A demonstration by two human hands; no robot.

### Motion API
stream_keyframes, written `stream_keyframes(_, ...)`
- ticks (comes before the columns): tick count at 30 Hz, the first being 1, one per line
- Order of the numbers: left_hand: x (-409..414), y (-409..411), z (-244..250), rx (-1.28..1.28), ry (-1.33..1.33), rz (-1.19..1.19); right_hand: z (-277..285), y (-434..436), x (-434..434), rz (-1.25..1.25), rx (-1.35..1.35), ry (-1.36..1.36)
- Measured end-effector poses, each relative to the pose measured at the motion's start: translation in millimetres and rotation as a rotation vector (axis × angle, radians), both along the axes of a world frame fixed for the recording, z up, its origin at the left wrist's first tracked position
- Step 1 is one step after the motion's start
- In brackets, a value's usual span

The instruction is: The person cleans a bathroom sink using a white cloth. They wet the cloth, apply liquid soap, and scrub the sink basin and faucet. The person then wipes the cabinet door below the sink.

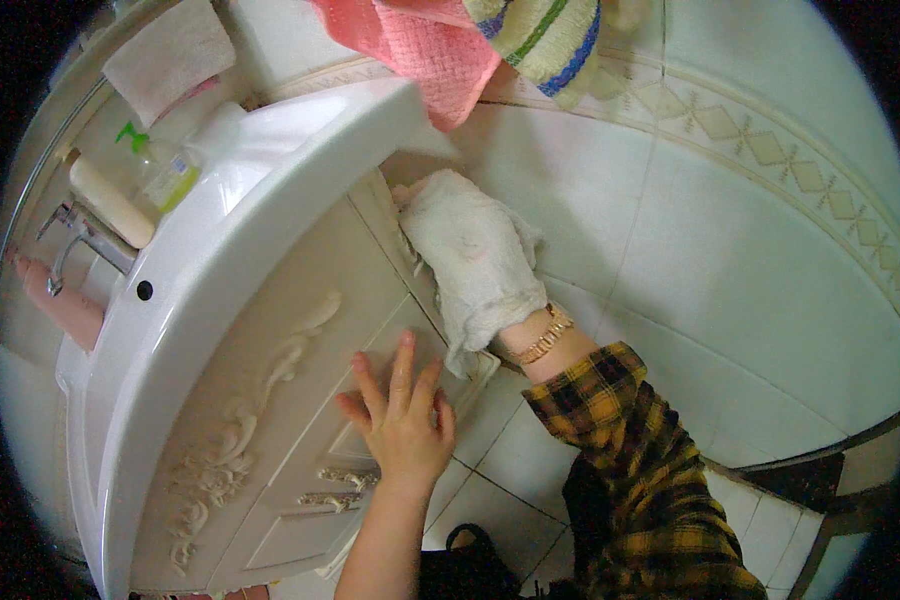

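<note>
My left hand [405, 420] is spread with its fingers apart over the front of a cream vanity cabinet [300, 375]. Its fingertips are at the cabinet face, and nothing is in it. A white cloth [476, 244] covers my right hand [521, 336] down to the wrist, so its fingers are hidden. That covered hand reaches along the cabinet's right side, between the cabinet and the tiled wall [555, 172]. One corner of the cloth hangs beside the cabinet edge. A gold-coloured bracelet [546, 339] circles the right wrist.
Above the cabinet is a white washbasin [270, 172] with a chrome faucet [94, 240]. A green-topped pump bottle [161, 172], a cream bottle [109, 196] and a pink bottle [60, 304] stand on it. Pink [420, 56] and striped [547, 41] towels hang overhead. Ornate handles [337, 487] project from the doors.
</note>
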State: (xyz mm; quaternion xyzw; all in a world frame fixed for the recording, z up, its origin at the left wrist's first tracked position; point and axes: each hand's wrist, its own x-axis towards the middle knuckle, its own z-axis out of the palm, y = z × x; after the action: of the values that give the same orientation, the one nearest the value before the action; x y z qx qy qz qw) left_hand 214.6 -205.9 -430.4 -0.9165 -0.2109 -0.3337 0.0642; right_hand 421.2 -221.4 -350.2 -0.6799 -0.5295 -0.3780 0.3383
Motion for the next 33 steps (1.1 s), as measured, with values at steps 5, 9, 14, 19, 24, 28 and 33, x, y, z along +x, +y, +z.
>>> stream_keyframes(5,-1.0,0.6,0.7,-0.016,-0.016,-0.03,9.0,-3.6,-7.2,0.038,-0.119,0.231)
stream_keyframes(9,-1.0,0.7,0.0,-0.017,-0.014,-0.028,16.1,-3.5,-8.9,0.081,-0.088,0.189)
stream_keyframes(14,-1.5,1.7,-1.6,-0.006,-0.009,-0.028,30.2,1.3,-3.8,-0.197,-0.245,-0.105)
stream_keyframes(19,-3.8,4.1,-3.0,-0.009,0.011,-0.021,16.1,-5.3,11.8,-0.002,-0.122,-0.121)
stream_keyframes(24,-1.4,4.5,-5.2,0.033,-0.004,-0.02,-2.8,-0.2,21.9,0.148,0.124,-0.105)
stream_keyframes(28,-0.8,3.3,-5.3,0.02,-0.01,-0.027,7.1,-6.5,18.5,0.46,0.133,0.147)
stream_keyframes(33,-0.2,2.3,-5.0,0.003,-0.017,-0.028,25.4,-23.0,18.0,0.06,-0.103,-0.274)
